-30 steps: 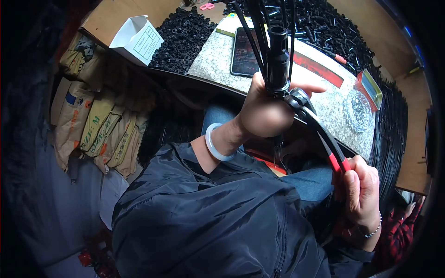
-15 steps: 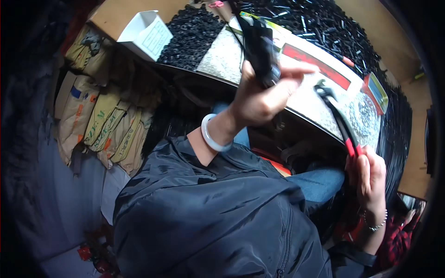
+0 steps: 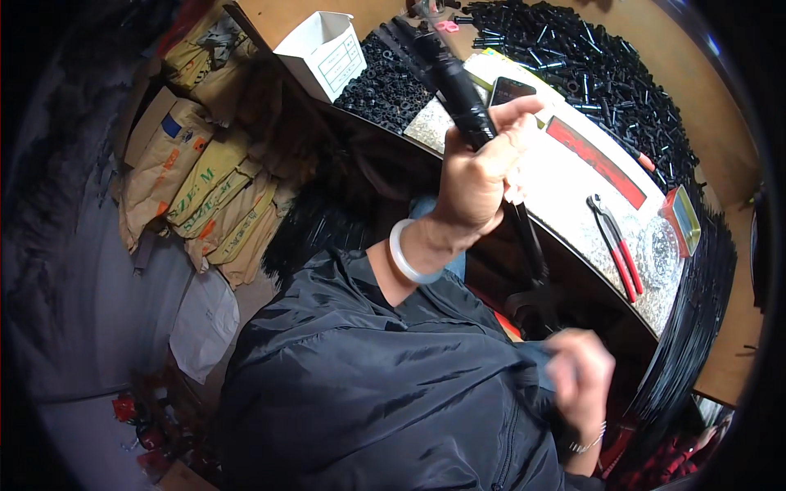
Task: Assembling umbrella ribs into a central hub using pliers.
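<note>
My left hand [image 3: 475, 176], with a white bangle at its wrist, is closed around a long black rod-like piece [image 3: 463, 98]. Its thick upper part slants up to the left, and a thinner dark shaft runs down below my fist. I cannot tell its kind. My right hand [image 3: 581, 372] is low over my lap, near the table edge. Motion blurs its fingers, and I see nothing held in it. End-cutting pincers [image 3: 614, 245] with red handles lie on the pale tabletop, out of my hand.
Heaped on the table [image 3: 565, 184] are black ring-shaped parts [image 3: 385, 82], black tubes [image 3: 606, 74] and long black rods [image 3: 696, 286]. A white carton [image 3: 319, 57], a phone [image 3: 512, 90] and a red-sided tin [image 3: 679, 221] stand there too. Brown sacks [image 3: 164, 164] lean at left.
The pincers have left my right hand and now lie on the table. That hand has drawn down and left toward my lap. My left hand still grips the black piece.
</note>
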The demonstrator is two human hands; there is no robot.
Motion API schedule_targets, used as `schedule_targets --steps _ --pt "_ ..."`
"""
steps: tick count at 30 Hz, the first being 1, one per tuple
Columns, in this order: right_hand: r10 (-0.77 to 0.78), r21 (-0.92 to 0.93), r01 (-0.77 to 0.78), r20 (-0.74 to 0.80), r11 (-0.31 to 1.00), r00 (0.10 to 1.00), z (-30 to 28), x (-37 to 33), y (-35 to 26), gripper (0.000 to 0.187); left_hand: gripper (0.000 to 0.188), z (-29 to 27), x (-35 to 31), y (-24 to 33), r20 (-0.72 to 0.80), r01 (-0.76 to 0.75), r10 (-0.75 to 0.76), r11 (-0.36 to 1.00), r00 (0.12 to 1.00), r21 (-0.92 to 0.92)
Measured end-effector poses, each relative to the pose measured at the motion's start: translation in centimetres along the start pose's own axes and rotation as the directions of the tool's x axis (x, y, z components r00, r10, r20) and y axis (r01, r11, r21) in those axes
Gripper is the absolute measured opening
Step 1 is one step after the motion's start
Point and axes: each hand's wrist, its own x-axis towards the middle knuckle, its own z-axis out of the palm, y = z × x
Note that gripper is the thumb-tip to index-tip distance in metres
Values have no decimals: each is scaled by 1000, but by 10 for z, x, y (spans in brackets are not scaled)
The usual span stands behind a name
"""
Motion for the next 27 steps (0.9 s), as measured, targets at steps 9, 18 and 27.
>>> schedule_targets --steps 9,18,27 --pt "-314 425 799 -759 424 570 -4 -13 36 86 47 15 -88 -99 333 595 -506 553 796 -583" --pt "-52 614 466 -569 638 821 45 6 89 21 21 -113 6 -5 423 -409 298 -110 856 906" --pt "81 653 323 -509 685 857 58 32 103 19 20 -196 77 42 68 -16 87 -495 994 868"
